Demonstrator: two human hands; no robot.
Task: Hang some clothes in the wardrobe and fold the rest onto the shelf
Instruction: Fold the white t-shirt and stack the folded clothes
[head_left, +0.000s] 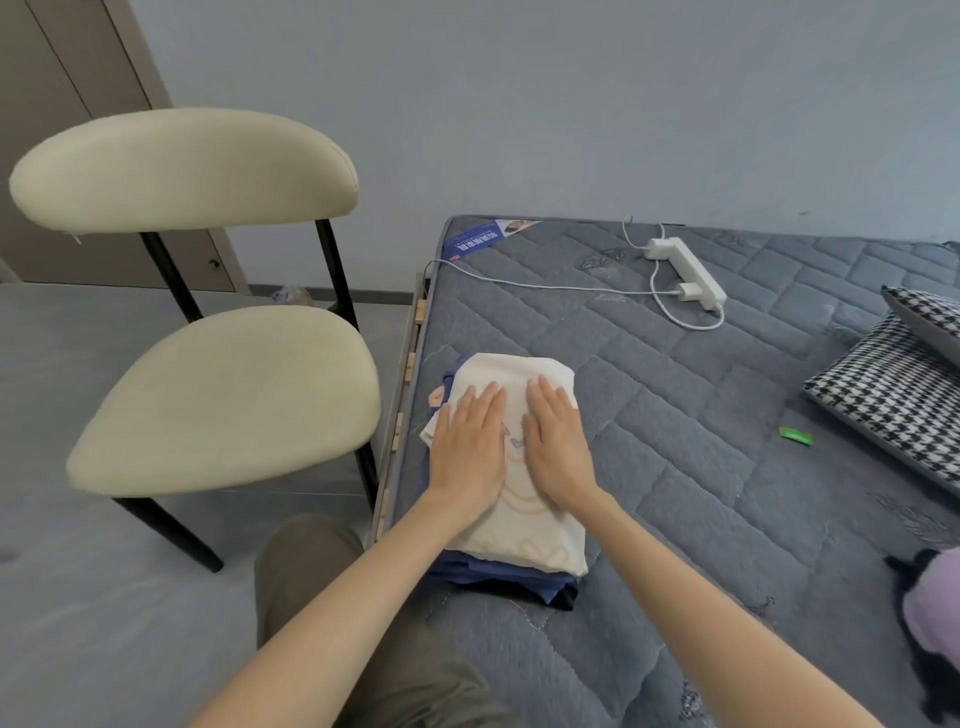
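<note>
A folded cream garment (524, 530) with a pale looped print lies on top of a folded blue garment (498, 574), stacked near the left edge of the grey quilted mattress (675, 467). My left hand (470, 449) presses flat on the cream garment's left half, fingers straight. Beside it, my right hand (558, 441) lies flat on the right half, fingers straight and together. Neither hand grips the cloth. A bit of pinkish fabric (436, 397) peeks out at the stack's left side.
A cream chair (223, 400) with black legs stands left of the bed. A white power strip (685, 273) with cables lies at the mattress's far end. Houndstooth cushions (893, 395) sit at right, a green scrap (796, 435) near them, and purple and black clothing (930, 618) at the right edge.
</note>
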